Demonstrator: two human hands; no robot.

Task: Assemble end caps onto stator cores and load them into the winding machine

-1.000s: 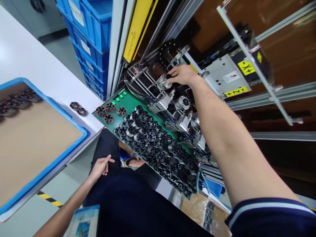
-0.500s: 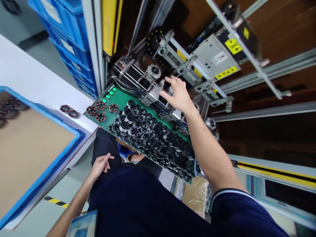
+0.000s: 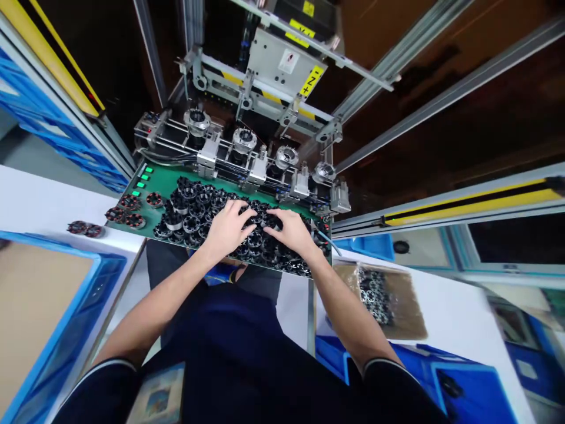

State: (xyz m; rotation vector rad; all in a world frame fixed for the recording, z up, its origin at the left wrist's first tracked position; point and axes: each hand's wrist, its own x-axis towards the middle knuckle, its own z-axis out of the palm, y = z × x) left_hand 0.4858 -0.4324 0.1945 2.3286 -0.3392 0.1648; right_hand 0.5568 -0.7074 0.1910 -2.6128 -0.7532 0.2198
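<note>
A heap of black slotted rings, which look like unwound motor stator cores (image 3: 190, 224), covers much of the green worktop (image 3: 150, 227). Over its middle my left hand (image 3: 229, 228) is bent downward, fingers and thumb apart. Facing it from the other side, my right hand (image 3: 293, 232) also has its fingers and thumb spread at the heap. Black rings show between the two hands; I see none clearly gripped, and whether the fingertips touch them I cannot tell. Several copper-wound stators (image 3: 154, 200) sit at the worktop's left end.
Behind the heap stands a machine with a row of metal holders (image 3: 245, 141) bearing rings. Green lit buttons (image 3: 142, 184) are at left. Two more wound stators (image 3: 86, 228) lie by a blue-rimmed tray (image 3: 95, 277). At right are a cardboard piece (image 3: 408, 306) with bagged rings and blue bins (image 3: 472, 388).
My right hand has come back from the machine's holders to the heap. My left hand has risen from my lap to the heap. The view has swung to the right.
</note>
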